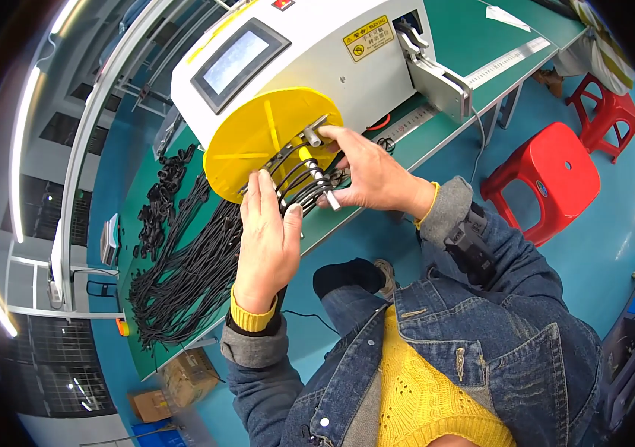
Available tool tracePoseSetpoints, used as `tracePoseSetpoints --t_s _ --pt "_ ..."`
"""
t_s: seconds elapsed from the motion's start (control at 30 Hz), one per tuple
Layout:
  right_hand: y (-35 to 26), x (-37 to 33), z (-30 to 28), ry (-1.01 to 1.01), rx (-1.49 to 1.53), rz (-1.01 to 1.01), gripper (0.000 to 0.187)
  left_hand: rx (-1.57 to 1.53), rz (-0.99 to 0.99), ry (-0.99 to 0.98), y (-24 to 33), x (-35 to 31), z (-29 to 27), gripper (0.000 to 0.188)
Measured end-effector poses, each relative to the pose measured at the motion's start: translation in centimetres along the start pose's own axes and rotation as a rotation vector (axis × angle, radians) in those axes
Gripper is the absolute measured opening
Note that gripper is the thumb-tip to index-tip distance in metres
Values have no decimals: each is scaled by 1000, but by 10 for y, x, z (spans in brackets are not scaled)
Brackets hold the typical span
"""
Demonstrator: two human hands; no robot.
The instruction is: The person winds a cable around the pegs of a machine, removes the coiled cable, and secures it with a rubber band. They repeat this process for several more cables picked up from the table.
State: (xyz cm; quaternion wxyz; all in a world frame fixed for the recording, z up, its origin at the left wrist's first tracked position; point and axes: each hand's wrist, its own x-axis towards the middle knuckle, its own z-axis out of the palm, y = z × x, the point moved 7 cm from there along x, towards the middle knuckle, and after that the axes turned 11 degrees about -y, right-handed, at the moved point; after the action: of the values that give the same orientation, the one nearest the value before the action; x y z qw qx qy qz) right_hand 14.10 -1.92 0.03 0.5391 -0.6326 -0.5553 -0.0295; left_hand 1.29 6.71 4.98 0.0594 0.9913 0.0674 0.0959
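A loop of black cable (304, 186) is wound round the metal posts on the front of a yellow disc (239, 138), part of a white winding machine (325, 56). My right hand (377, 175) curves about the right side of the coil. Its index finger reaches a post near the disc's edge, and its thumb lies by the tip of a silver rod (332, 200). At the coil's left side, my left hand (267, 242) has its fingers stretched flat against the cable, thumb apart. The fingers of my right hand partly hide the coil.
A large bundle of black cables (187, 287) covers the green table (142, 357) left of the machine. A metal guide arm (440, 86) projects from the machine's right side. Two red stools (544, 179) stand to the right; cardboard boxes (187, 376) sit below the table.
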Motion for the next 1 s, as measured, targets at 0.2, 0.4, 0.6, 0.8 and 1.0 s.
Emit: tracePoseSetpoints --t_s 0.2,0.4,0.6,0.8,1.0 --pt "2 2 10 -50 84 -42 84 -154 12 -23 -6 4 4 52" --pt "-12 -12 24 -57 267 38 73 -242 49 3 -5 6 8 41" --pt "-23 -12 26 64 52 90 45 -340 90 72 11 6 11 28" --pt "-28 -19 24 1 20 123 33 -267 17 15 20 -2 13 25" --pt "-38 -81 36 -330 -170 131 28 -229 -103 -108 55 -55 44 26"
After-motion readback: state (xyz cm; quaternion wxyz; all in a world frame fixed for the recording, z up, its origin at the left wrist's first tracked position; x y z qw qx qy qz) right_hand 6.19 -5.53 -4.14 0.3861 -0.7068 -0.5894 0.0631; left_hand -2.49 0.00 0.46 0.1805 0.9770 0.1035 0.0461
